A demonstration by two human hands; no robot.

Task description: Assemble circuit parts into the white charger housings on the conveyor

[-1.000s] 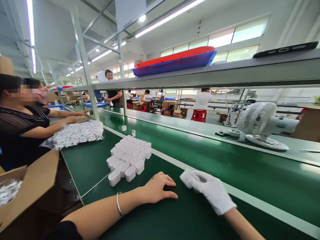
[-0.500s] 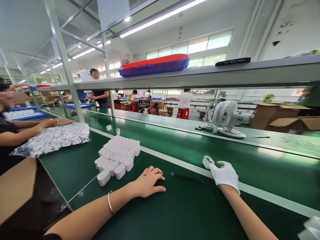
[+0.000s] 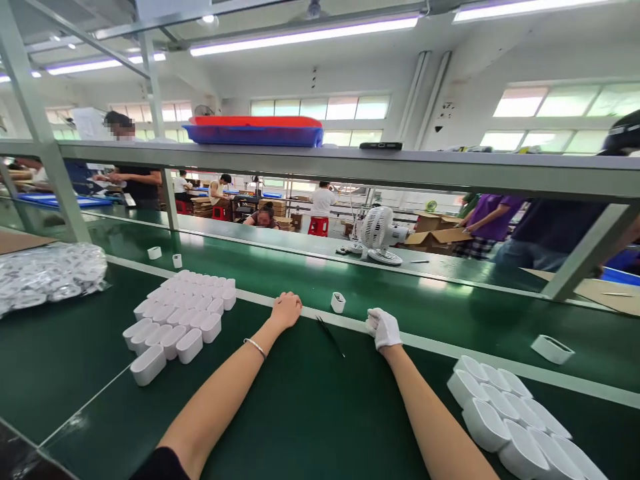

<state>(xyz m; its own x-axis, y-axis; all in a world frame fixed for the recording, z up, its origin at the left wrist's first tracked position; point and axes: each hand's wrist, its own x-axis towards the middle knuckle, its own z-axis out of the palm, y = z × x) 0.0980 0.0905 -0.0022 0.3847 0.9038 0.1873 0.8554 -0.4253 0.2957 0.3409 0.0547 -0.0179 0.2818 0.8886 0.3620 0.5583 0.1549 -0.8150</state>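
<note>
My bare left hand (image 3: 287, 311), a bangle on its wrist, rests palm down at the pale strip along the green belt. Its fingers are bent and close together, and nothing shows in them. To its right, a small white oval case (image 3: 338, 303) stands on the belt with its top open and a dark part inside, touched by neither hand. Black tweezers (image 3: 331, 337) lie on the worktop between my arms. My right hand (image 3: 384, 328), in a white glove, is curled beside the strip, right of the case. What its fingers hold, if anything, is hidden.
White oval cases stand in blocks at left (image 3: 185, 313) and right (image 3: 515, 413). One lone case (image 3: 553, 349) sits on the belt. A bag of white parts (image 3: 50, 273) lies far left. A fan (image 3: 377, 230) stands beyond the belt, below a shelf (image 3: 340, 160). Several people are in the background.
The view has swung right, bringing the right block of cases into sight. My right hand has come away from the small case. My left hand has moved forward to the strip, its fingers drawn together.
</note>
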